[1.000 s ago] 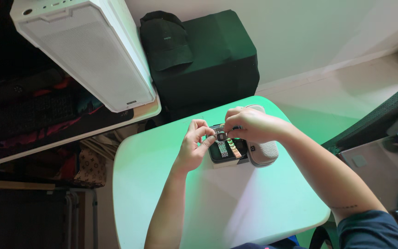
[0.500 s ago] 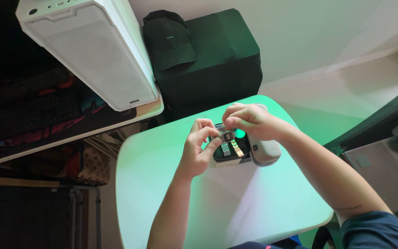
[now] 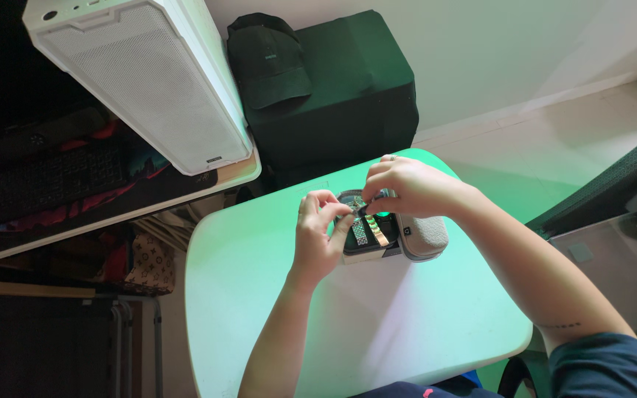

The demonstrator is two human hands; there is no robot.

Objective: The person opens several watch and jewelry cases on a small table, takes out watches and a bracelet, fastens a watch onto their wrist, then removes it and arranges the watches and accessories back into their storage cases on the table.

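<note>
Hands: two, a left hand (image 3: 317, 239) and a right hand (image 3: 407, 186), both at the open case.
Small zip case (image 3: 399, 239), lid open: one.
Metal link watch band (image 3: 366, 230), silver and gold, lying in the case: one.
Table (image 3: 348, 332), rounded, pale green: one.
White computer tower (image 3: 145, 81) with mesh side: one.
Black cap (image 3: 268, 63): one.
Dark green box (image 3: 348, 103) under the cap: one.
Black keyboard (image 3: 46, 180): one.

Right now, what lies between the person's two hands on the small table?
In the head view, a metal watch band lies between the left hand and right hand, over an open dark case on the table.
</note>
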